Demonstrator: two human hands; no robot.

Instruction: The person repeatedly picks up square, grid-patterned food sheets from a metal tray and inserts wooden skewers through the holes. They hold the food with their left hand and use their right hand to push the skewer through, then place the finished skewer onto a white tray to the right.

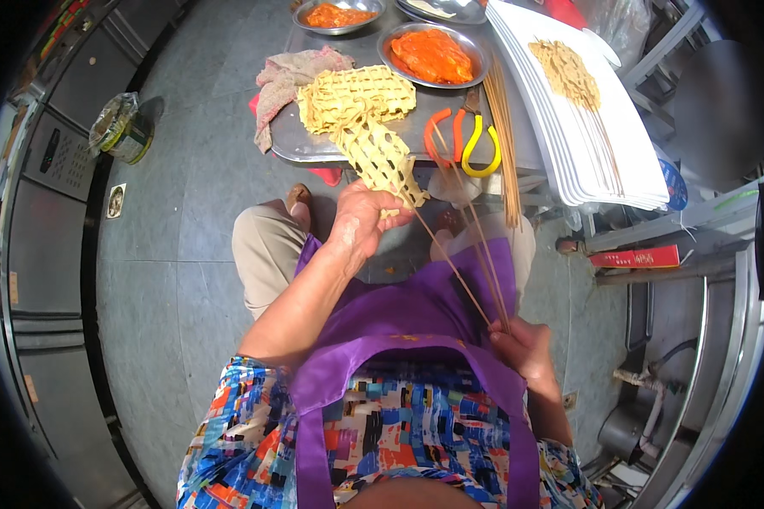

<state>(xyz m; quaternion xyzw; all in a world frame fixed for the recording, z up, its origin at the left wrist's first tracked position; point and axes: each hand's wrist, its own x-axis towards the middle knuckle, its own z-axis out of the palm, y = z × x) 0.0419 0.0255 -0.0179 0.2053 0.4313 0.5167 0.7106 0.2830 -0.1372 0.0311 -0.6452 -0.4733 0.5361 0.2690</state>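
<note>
My left hand (360,219) grips the near end of a pale yellow, lattice-cut strip (379,153), apparently dried tofu. The strip's far end rests against a pile of similar lattice pieces (356,95) on the metal table. Low on the right, my right hand (523,351) pinches a few thin wooden skewers (452,259) by their lower ends. One skewer slants up to the strip at my left fingers; whether its tip has entered the strip is hidden. The other skewers fan out upward, their tips in front of red-and-yellow-handled scissors or shears (465,143).
Beside the scissors, a bundle of skewers (504,146) overhangs the metal table's (293,147) near edge. A bowl of red-orange food (431,57) stands behind. Skewered pieces (565,73) lie on stacked white trays (617,137) at right. A cloth (286,79) drapes the left corner.
</note>
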